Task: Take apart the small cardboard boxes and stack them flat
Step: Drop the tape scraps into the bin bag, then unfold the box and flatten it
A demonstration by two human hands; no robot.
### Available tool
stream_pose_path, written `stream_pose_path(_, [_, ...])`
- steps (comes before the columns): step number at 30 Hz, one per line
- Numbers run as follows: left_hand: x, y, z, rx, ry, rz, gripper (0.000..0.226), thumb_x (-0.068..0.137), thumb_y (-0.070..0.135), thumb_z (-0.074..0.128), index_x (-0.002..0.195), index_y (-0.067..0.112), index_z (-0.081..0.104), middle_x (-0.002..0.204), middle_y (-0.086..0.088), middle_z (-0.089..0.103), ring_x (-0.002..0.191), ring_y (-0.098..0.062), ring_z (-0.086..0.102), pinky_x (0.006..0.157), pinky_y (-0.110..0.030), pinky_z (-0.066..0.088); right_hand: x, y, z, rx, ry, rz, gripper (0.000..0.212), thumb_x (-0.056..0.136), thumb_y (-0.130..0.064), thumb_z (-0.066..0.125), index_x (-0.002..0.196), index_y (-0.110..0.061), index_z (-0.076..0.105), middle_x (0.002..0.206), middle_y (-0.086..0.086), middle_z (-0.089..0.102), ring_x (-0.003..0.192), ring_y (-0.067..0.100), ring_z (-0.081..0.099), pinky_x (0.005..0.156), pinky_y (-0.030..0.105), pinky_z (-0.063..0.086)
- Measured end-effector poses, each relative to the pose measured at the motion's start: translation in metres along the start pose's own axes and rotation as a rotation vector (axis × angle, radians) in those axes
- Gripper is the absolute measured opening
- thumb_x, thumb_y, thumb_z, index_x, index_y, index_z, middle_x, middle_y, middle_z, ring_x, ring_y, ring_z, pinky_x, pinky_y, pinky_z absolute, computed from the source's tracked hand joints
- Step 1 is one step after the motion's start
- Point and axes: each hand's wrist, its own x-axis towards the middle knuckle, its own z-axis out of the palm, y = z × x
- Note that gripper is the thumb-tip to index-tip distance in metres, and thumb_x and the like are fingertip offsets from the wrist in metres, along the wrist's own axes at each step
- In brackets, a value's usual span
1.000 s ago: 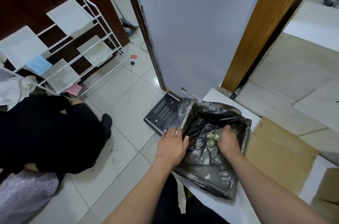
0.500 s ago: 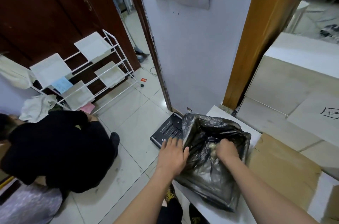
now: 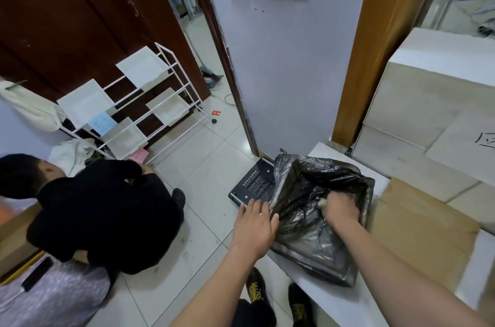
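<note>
My right hand point(image 3: 340, 209) is sunk into the mouth of a black plastic bag point(image 3: 316, 222), its fingers curled in a tight grip on something pale and small that I can barely see past my knuckles; what it is I cannot tell. My left hand point(image 3: 254, 225) lies against the bag's left edge, fingers stretched out almost straight and the thumb pressing the plastic, so that grip is apart, not clamped on anything. The bag sits crumpled on a white surface point(image 3: 332, 302) that runs toward me on the right. Just left of the bag and partly under it, a black perforated panel point(image 3: 254, 182) rests on the tiled floor point(image 3: 203, 166). To the right of the bag, touching the white surface, lies a flattened sheet of brown cardboard point(image 3: 417, 235), and farther right and beyond it stand large pale cardboard boxes point(image 3: 428, 101), stacked, one with a black mark drawn on it. No small box is in either of my hands. On the far left a white wire rack point(image 3: 150, 101) with slanted trays leans by a dark wooden door point(image 3: 80, 18). Near left, another person in black clothing point(image 3: 107, 214) crouches low on the floor. My dark shoes point(image 3: 255, 289) show below, between my forearms.
</note>
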Motion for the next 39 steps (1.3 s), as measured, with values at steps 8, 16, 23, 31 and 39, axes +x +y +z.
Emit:
stream_pose_path(8, [0.004,-0.012,0.011,-0.001,-0.101,0.040,0.053,0.107,0.043,0.020,0.145,0.012,0.039,0.152,-0.010,0.038,0.146,-0.027,0.023,0.121,-0.046,0.017,-0.067,-0.022,0.013,-0.017,-0.076,-0.093,0.052,0.099,-0.041,0.039,0.141,-0.011,0.045,0.147,0.015,0.044,0.132,0.032,0.046,0.110,0.044,0.037])
stream_pose_path(16, [-0.019,0.027,0.025,-0.097,-0.105,0.315,0.058,0.107,0.040,0.023,0.154,0.008,0.029,0.163,-0.010,0.025,0.153,-0.026,0.014,0.124,-0.044,0.009,-0.166,0.003,0.012,-0.147,0.058,0.067,0.061,0.101,-0.044,0.036,0.153,-0.015,0.028,0.156,0.016,0.033,0.141,0.032,0.035,0.115,0.044,0.028])
stream_pose_path(23, [-0.091,0.082,0.048,-0.093,-0.201,0.525,0.055,0.107,0.037,0.023,0.150,0.005,0.032,0.156,-0.017,0.035,0.147,-0.030,0.026,0.121,-0.045,0.017,-0.256,0.045,0.021,-0.106,0.035,0.313,0.055,0.103,-0.046,0.033,0.147,-0.013,0.036,0.149,0.012,0.041,0.136,0.031,0.039,0.108,0.039,0.034])
stream_pose_path(31, [-0.143,0.156,0.035,0.002,-0.161,0.746,0.056,0.108,0.040,0.021,0.149,0.005,0.034,0.150,-0.015,0.044,0.141,-0.030,0.035,0.117,-0.043,0.024,-0.328,0.108,0.026,0.000,0.109,0.492,0.054,0.104,-0.044,0.031,0.146,-0.011,0.040,0.149,0.010,0.042,0.136,0.027,0.040,0.112,0.037,0.030])
stream_pose_path(39, [-0.200,0.265,0.038,0.108,-0.159,0.922,0.057,0.108,0.039,0.018,0.149,0.005,0.036,0.150,-0.015,0.044,0.140,-0.029,0.038,0.119,-0.041,0.025,-0.401,0.208,0.030,0.101,0.148,0.630,0.053,0.104,-0.044,0.031,0.142,-0.009,0.043,0.141,0.010,0.048,0.131,0.028,0.045,0.111,0.037,0.033])
